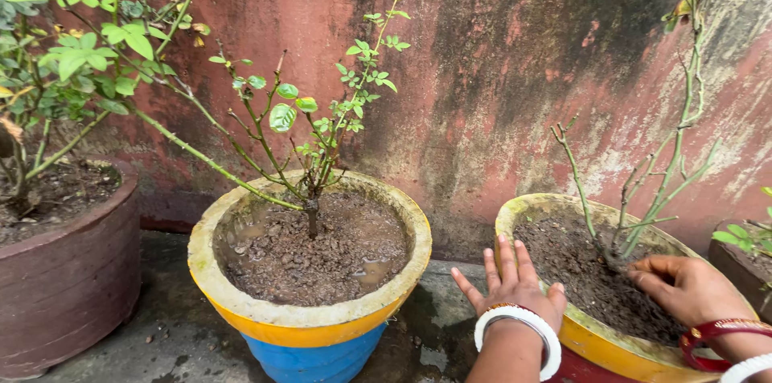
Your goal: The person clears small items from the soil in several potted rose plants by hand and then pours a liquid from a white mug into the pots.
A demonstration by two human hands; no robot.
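My left hand (515, 280) lies flat, fingers spread, on the near rim of a yellow pot (537, 207) at the right. My right hand (683, 285) rests palm down on the dark soil (575, 258) inside that pot, fingers curled loosely beside the base of a nearly bare green stem (675, 146). Neither hand holds anything. White and red bangles circle both wrists. In the middle stands a second pot (322, 327), yellow over blue, with wet soil and a small leafy rose plant (310, 142).
A brown clay pot (76, 270) with a leafy plant stands at the left. Another dark pot (736, 258) peeks in at the far right. A stained red wall (498, 69) runs close behind all pots. The concrete floor (161, 327) is wet.
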